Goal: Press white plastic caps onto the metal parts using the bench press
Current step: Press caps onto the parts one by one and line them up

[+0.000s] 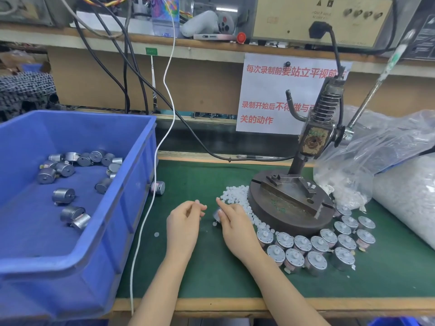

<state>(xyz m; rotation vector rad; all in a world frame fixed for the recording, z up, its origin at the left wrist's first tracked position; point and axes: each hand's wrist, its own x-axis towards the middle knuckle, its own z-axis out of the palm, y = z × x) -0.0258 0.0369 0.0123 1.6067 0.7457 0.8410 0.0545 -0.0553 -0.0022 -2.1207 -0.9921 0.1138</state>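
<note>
Pinching a tiny white plastic cap point(205, 206) at the fingertips of the left hand point(184, 222); gripping a short silver cylindrical metal part point(216, 215), mostly hidden, under the curled fingers of the right hand point(235, 223), forefinger stretched out over it. Held low over the green mat point(211, 274), mid-bench, cap and part just apart, not yet joined.

Judged as the fitting step ahead of pressing. Best done by turning the part shaft-up and seating the cap squarely on it. Then standing the pair upright on the round dark steel base of the bench press point(282, 215), just right of the hands and directly under the ram, before pulling down the long lever point(374, 90). Worth keeping fingertips out from under the ram.

Just beyond the right hand, a loose heap of white plastic caps point(233, 195) against the base. Near right, rows of capped silver parts point(302, 243) standing upright. Left, a blue plastic bin point(131, 208) holding uncapped silver parts point(63, 196). Far right, clear plastic bags point(367, 156).
</note>
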